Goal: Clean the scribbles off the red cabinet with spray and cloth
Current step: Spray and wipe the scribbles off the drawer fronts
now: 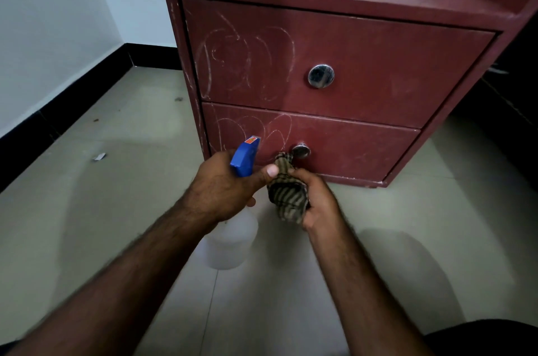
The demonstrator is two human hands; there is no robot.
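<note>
The red cabinet (378,64) stands on the floor with two drawers, each with a round metal knob. White chalk-like scribbles (247,61) cover the left half of the upper drawer, and more scribbles (256,128) mark the lower drawer's left part. My left hand (224,189) grips a spray bottle (233,239) with a clear body and a blue head (244,159), its nozzle toward the lower drawer. My right hand (317,198) holds a bunched striped cloth (286,195) right beside the bottle, just in front of the lower knob (301,150).
Pale floor tiles (116,181) spread around the cabinet. A white wall with a black skirting (72,111) runs along the left. A small scrap of paper (99,156) lies on the floor at left. Dark furniture (512,88) stands to the cabinet's right.
</note>
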